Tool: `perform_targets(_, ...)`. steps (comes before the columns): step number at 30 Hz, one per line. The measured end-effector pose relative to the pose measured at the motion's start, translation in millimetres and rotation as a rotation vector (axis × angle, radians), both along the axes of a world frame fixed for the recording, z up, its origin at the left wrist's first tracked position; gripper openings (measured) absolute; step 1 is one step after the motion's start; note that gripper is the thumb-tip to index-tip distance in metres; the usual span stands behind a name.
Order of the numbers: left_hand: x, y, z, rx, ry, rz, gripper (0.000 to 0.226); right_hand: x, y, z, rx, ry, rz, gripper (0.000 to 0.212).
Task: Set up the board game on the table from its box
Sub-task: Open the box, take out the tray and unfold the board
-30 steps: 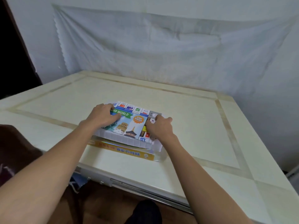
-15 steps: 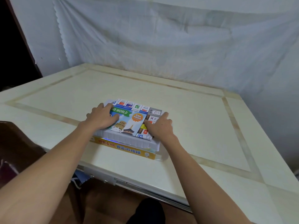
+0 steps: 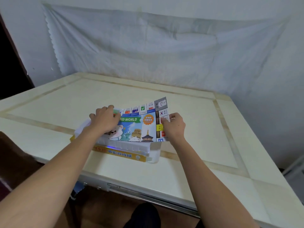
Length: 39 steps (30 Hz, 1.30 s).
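A folded, colourful game board [image 3: 139, 124] with "WORLD" printed on it is lifted off the white insert tray [image 3: 125, 144], its right side raised. My right hand [image 3: 173, 127] pinches the board's right edge. On the board's left part lies my left hand [image 3: 104, 120], fingers curled over it. The tray sits on the yellow game box [image 3: 121, 153] near the table's front edge. What lies in the tray under the board is hidden.
The cream table [image 3: 189, 162] with tan inlay lines stretches far to the back and right. A white cloth [image 3: 148, 46] hangs on the wall behind. A dark chair [image 3: 14, 153] stands at the left, by the table's front edge.
The board has come up out of the tray and shifted right, its right side now raised. My right hand moved from on top of the board to its right edge.
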<state>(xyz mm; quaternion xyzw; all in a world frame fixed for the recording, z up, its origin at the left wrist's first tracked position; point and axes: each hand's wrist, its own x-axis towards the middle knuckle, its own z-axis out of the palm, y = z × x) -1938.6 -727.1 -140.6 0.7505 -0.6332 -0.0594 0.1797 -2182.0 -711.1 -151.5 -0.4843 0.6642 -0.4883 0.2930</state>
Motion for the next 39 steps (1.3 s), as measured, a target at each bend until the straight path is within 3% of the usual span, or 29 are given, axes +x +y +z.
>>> perform_targets(3,-31,1,8,-0.077,0.118,-0.043,0.051,-33,7,7,-0.080,-0.039,-0.061,0.014)
perform_targets(9,-100,-7,13,-0.177,0.549,-0.173,0.044,-114,23,13,-0.146,-0.068,-0.169,0.008)
perform_targets(15,-171,-4,13,-0.098,0.745,-0.348,0.053,-175,41,6,-0.106,0.067,-0.213,0.018)
perform_targets(21,-213,-1,7,-0.032,0.703,-0.490,0.066,-215,52,-8,-0.226,0.156,-0.253,0.029)
perform_targets(30,-233,-10,1,0.048,0.675,-0.546,0.025,-243,46,-29,-0.245,0.176,-0.336,0.034)
perform_targets(35,-239,-17,4,-0.034,0.447,-0.617,0.053,-244,48,-27,-0.244,0.244,-0.359,0.023)
perform_targets(39,-239,-24,12,-0.019,0.380,-0.734,0.022,-244,48,-24,-0.222,0.150,-0.379,0.021)
